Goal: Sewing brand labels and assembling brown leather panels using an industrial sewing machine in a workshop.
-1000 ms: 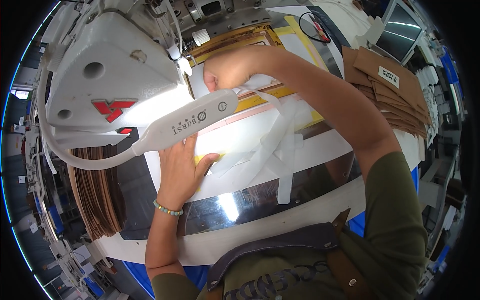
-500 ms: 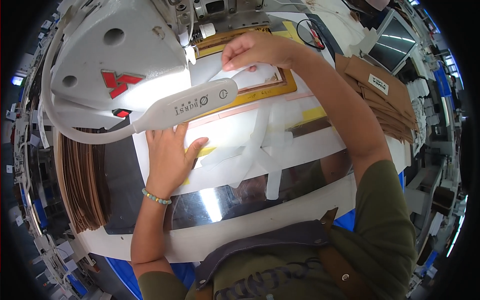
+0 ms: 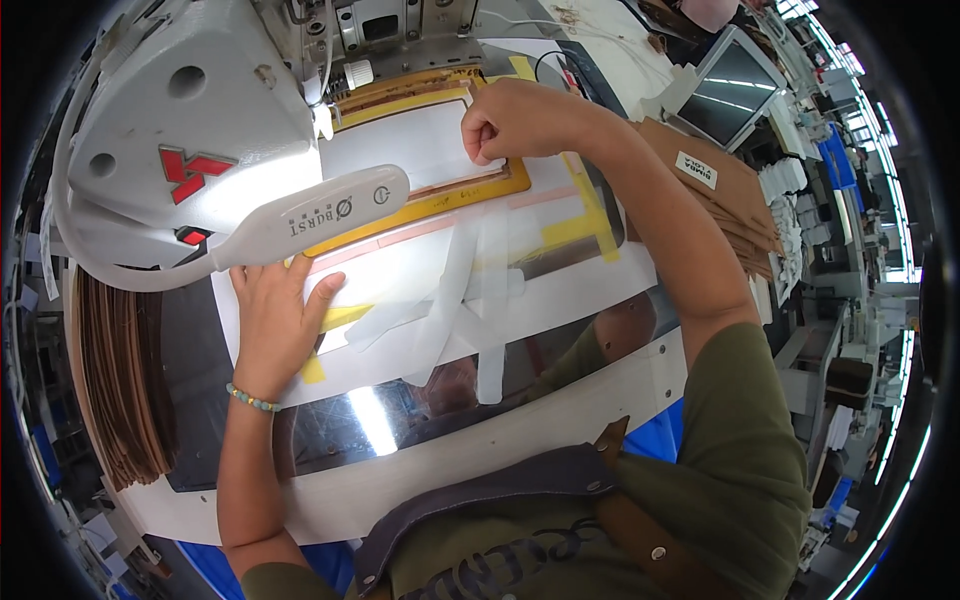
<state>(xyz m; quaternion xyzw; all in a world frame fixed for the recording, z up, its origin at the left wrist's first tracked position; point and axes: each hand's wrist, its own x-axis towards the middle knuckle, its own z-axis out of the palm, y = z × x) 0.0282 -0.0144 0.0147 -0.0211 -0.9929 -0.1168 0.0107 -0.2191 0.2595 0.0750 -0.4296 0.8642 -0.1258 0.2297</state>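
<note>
At the far left, a stack of brown card pieces (image 3: 115, 380) is seen standing on edge beside the worktable (image 3: 560, 440). Above it, the white head of a sewing machine (image 3: 190, 130) fills the upper left, and a white lamp arm (image 3: 300, 222) is stretched out from under it across the work.

The left hand (image 3: 275, 325) is laid flat, palm down and fingers spread, on a white template sheet (image 3: 520, 300) just below the lamp arm; nothing is gripped, the sheet is only pressed down. A beaded bracelet (image 3: 250, 399) is worn on that wrist. Strips of white tape (image 3: 450, 300) and patches of yellow tape (image 3: 590, 225) are stuck across the sheet to the right of the hand.

Further up, a white fabric panel (image 3: 410, 150) is set inside a yellow-edged clamp frame (image 3: 440, 200) under the machine head. The right hand (image 3: 515, 120) is closed at the frame's right edge, its fingertips pinched on the border of the fabric panel there; how much is held between them cannot be told.

To the right, a pile of brown card (image 3: 720, 190) with a white label is lying, and a dark screen (image 3: 735, 90) is propped behind it.
</note>
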